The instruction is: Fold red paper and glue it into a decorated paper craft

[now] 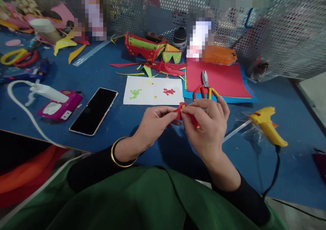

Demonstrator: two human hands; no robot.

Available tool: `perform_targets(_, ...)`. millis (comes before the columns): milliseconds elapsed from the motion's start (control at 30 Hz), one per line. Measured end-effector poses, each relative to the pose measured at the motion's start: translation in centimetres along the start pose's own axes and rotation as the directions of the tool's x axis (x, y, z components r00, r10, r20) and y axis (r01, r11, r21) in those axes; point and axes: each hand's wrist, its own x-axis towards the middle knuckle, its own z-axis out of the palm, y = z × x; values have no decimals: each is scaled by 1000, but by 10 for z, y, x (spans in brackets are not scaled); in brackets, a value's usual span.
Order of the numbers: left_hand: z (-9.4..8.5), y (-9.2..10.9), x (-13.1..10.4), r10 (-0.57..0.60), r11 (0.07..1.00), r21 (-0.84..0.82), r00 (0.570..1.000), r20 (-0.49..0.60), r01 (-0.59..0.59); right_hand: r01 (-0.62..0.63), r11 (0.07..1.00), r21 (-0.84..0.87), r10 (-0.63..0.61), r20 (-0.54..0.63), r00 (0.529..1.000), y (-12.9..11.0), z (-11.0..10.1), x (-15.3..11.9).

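Observation:
Between my two hands is a small red foam-like cutout [179,112] with yellow bits on it. My left hand [155,125] pinches its left edge with thumb and fingers. My right hand [207,123] has thumb and index finger pressed at the yellow bit and covers much of the cutout's right side. Just beyond my hands lies a white card [144,99] with small green, red and yellow pieces on it. Scissors [205,84] with red and yellow handles rest on red sheets [224,79] beyond my right hand.
A yellow glue gun [267,123] lies at right, its cord running over the front edge. At left are a phone [94,111] and a purple power strip [59,106] with a white cable. Red and green cutout masks [145,48] and scraps [168,68] lie at the back.

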Motion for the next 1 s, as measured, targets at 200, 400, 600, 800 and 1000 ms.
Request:
perform_targets(200,0,0,1,-11,999,-40,1000,15,11,34,999,6,-34,23,999,3,-2,2)
perform_targets(400,1,1,-1,-28,998,-48,1000,10,29,81,997,10,-81,63,995,7,-4,4)
perform_targets(600,0,1,1,-52,998,-22,999,6,52,2,995,99,-8,60,998,9,-6,5)
perform_targets(800,0,1,2,-56,998,-12,998,-8,56,-342,873,347,292,188,938,10,-10,4)
perform_targets(1000,1,3,1,-48,999,-6,999,-27,48,-112,984,140,96,114,989,11,-5,3)
